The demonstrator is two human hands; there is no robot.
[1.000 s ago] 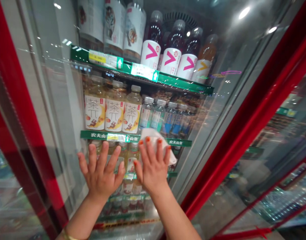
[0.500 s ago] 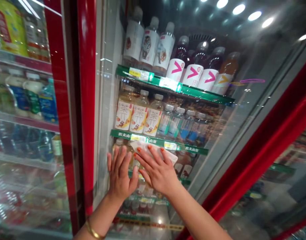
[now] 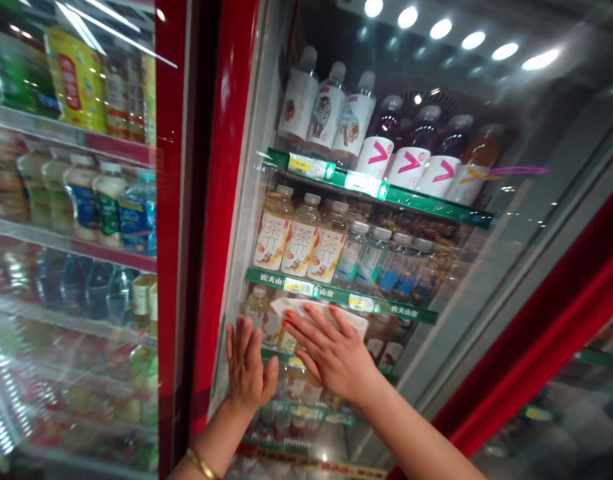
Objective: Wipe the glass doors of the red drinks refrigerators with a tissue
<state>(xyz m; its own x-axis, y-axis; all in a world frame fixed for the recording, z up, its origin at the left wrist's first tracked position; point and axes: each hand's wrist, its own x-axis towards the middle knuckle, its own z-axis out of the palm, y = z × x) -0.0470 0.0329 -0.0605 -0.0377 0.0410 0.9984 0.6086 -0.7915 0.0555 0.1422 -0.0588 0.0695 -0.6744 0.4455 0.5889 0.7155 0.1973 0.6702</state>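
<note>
My right hand [image 3: 339, 357] lies flat with its fingers stretched, holding a white cloth [image 3: 357, 321] pressed to the glass door [image 3: 451, 277] of a drinks fridge. The cloth looks folded, and its far edge and right corner stick out past my fingers. To the left, my left hand [image 3: 249, 370] has its palm toward the same glass with the fingers up and the thumb apart, and nothing in it. Behind the glass, just above the cloth, runs a green shelf edge [image 3: 416, 312] with price tags.
Inside the fridge stand bottles with white tea labels [image 3: 300, 247] and purple drinks [image 3: 409, 165]. A red frame [image 3: 231, 167] borders the door on the left, another red frame [image 3: 536, 313] on the right. At the left, a second fridge holds a yellow package [image 3: 79, 83].
The view has turned, so the fridge appears further right and lower. Against the shelves behind, both hands and the cloth have shifted slightly left and down.
</note>
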